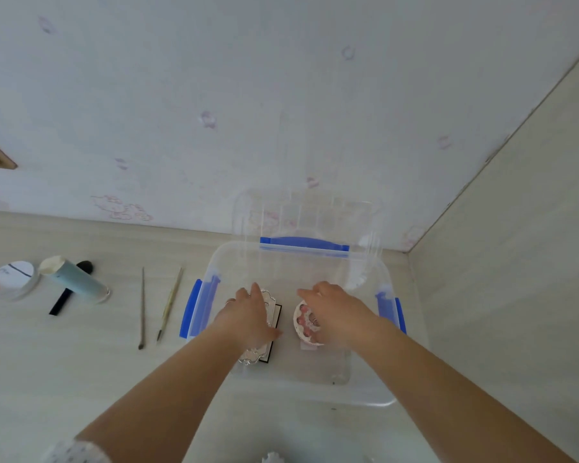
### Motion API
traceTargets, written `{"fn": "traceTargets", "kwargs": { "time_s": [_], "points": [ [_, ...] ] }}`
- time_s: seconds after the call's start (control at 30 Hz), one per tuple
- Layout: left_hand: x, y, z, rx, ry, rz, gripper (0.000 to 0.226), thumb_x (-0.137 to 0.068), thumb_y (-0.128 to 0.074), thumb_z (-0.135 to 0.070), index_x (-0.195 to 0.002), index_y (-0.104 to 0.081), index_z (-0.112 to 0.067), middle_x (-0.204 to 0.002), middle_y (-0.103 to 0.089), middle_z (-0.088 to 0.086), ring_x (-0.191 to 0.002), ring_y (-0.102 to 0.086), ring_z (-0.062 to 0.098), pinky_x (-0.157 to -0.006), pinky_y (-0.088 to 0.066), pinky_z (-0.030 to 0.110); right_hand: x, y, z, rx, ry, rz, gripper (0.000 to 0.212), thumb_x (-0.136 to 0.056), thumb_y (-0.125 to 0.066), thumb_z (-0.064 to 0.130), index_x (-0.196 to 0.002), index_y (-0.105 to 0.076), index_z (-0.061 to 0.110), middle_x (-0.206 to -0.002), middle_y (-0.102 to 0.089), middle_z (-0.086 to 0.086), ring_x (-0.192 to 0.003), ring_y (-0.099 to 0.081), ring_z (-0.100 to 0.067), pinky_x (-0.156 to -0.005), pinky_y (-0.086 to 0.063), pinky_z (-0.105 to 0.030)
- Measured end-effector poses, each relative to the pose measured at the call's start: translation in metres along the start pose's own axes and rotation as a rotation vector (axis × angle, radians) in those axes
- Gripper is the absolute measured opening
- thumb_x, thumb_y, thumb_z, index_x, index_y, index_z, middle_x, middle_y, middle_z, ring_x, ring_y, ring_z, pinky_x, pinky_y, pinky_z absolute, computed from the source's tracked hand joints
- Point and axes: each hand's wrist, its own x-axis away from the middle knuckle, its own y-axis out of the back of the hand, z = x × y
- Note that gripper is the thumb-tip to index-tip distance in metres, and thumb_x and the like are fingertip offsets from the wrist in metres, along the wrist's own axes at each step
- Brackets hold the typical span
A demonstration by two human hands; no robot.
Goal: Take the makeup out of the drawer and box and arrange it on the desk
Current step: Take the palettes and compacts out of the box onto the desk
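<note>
Two bare forearms reach forward from the bottom edge, a speckled white sleeve [76,452] showing at the lower left. Both hands are down inside a clear plastic storage box [365,394] with rounded corners and blue clip handles on its left, right and far sides; its transparent lid [368,228] stands tilted up behind it against the wall.

Inside the box, the left hand [251,317] lies over an ornate silvery palette [269,304] with a scalloped edge, which sits on a flat black case [276,317]. Its fingers curl round the palette's left edge and the thumb presses the right side, so it appears to grip it, though the hand hides most of the contact. The right hand [335,315] closes its fingers round a round white compact [303,324] with pink raised decoration, just right of the palette.

On the pale wood-grain desk [81,362] left of the box lie two thin makeup brushes [154,309], side by side and nearly parallel. Further left, a pale blue tube [77,279] with a white cap lies across a black-handled brush [62,297], and a round clear jar with a white lid [14,277] sits beside it at the frame's edge.

Pale wallpaper [248,111] with faint pink motifs rises behind the desk, meeting a plain beige panel [515,262] on the right.
</note>
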Motion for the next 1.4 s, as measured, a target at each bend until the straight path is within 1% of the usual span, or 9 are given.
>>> {"fn": "traceTargets", "kwargs": {
  "time_s": [0.27,0.43,0.57,0.77,0.9,1.0,1.03,1.17,1.4],
  "points": [
    [-0.008,-0.013,-0.004,-0.109,0.048,-0.019,0.099,-0.078,-0.067,-0.043,-0.149,-0.003,-0.015,-0.14,-0.024,0.012,-0.129,-0.033,0.033,-0.098,-0.04,0.037,-0.009,-0.019,0.007,0.151,-0.032,0.043,0.092,-0.069,-0.078,0.027,-0.143,-0.024,0.02,-0.135,-0.031,-0.013,-0.119,-0.039,-0.031,-0.082,-0.047,-0.039],
    [-0.01,-0.015,-0.001,-0.107,0.04,-0.054,0.09,-0.073,-0.072,-0.02,-0.143,-0.015,-0.023,-0.124,-0.034,0.012,-0.116,-0.043,0.032,-0.076,-0.043,0.031,-0.012,-0.024,0.007,0.126,-0.029,0.02,0.085,-0.071,-0.076,0.023,-0.141,-0.027,0.02,-0.134,-0.029,-0.015,-0.117,-0.038,-0.032,-0.082,-0.046,-0.037],
    [-0.005,-0.009,-0.002,-0.049,0.017,-0.058,0.086,-0.071,-0.07,-0.022,-0.141,-0.019,-0.023,-0.122,-0.038,0.013,-0.114,-0.044,0.033,-0.083,-0.045,0.034,-0.009,-0.02,0.005,0.075,-0.014,0.01,0.083,-0.072,-0.074,0.03,-0.14,-0.028,0.021,-0.133,-0.029,-0.014,-0.119,-0.036,-0.032,-0.087,-0.046,-0.039],
    [0.017,0.015,0.0,0.256,-0.012,-0.089,0.092,-0.074,-0.072,-0.026,-0.146,-0.014,-0.027,-0.135,-0.038,0.011,-0.113,-0.053,0.03,-0.087,-0.048,0.032,0.013,-0.002,0.003,-0.081,0.019,-0.112,0.09,-0.073,-0.068,0.047,-0.145,-0.016,0.033,-0.133,-0.029,-0.008,-0.124,-0.03,-0.027,-0.096,-0.041,-0.036],
    [0.043,0.028,-0.001,0.452,-0.063,-0.223,0.097,-0.074,-0.07,-0.023,-0.148,-0.008,-0.028,-0.141,-0.038,0.007,-0.119,-0.05,0.025,-0.09,-0.048,0.031,0.034,0.02,0.004,-0.2,-0.002,-0.167,0.093,-0.072,-0.067,0.046,-0.147,-0.012,0.039,-0.136,-0.025,-0.003,-0.13,-0.024,-0.022,-0.099,-0.035,-0.032],
    [0.068,0.038,-0.003,0.633,-0.096,-0.373,0.098,-0.072,-0.067,-0.021,-0.148,-0.006,-0.032,-0.131,-0.049,0.0,-0.1,-0.06,0.016,-0.07,-0.054,0.024,0.045,0.036,0.014,-0.27,0.03,-0.206,0.092,-0.075,-0.066,0.044,-0.148,-0.011,0.037,-0.135,-0.025,-0.004,-0.131,-0.022,-0.022,-0.106,-0.03,-0.033],
    [0.079,0.042,-0.002,0.67,-0.105,-0.434,0.098,-0.071,-0.066,-0.023,-0.148,-0.006,-0.033,-0.13,-0.049,-0.003,-0.097,-0.06,0.015,-0.069,-0.054,0.023,0.048,0.041,0.02,-0.284,0.052,-0.233,0.091,-0.075,-0.065,0.044,-0.148,-0.012,0.037,-0.134,-0.026,-0.004,-0.131,-0.023,-0.022,-0.108,-0.03,-0.033],
    [0.114,0.051,0.018,0.749,-0.076,-0.618,0.098,-0.074,-0.069,-0.023,-0.149,-0.006,-0.03,-0.112,-0.046,-0.011,-0.105,-0.058,0.017,-0.09,-0.05,0.037,0.055,0.049,0.046,-0.29,0.139,-0.32,0.091,-0.073,-0.065,0.046,-0.148,-0.014,0.036,-0.131,-0.029,-0.003,-0.129,-0.025,-0.02,-0.107,-0.029,-0.031],
    [0.151,0.038,0.079,0.819,0.082,-0.737,0.09,-0.076,-0.067,-0.017,-0.148,-0.013,-0.025,-0.093,-0.047,-0.017,-0.098,-0.058,0.021,-0.084,-0.054,0.046,0.059,0.044,0.106,-0.245,0.307,-0.334,0.09,-0.072,-0.066,0.044,-0.147,-0.017,0.036,-0.128,-0.031,-0.002,-0.125,-0.029,-0.021,-0.105,-0.032,-0.03]
  ]
}}
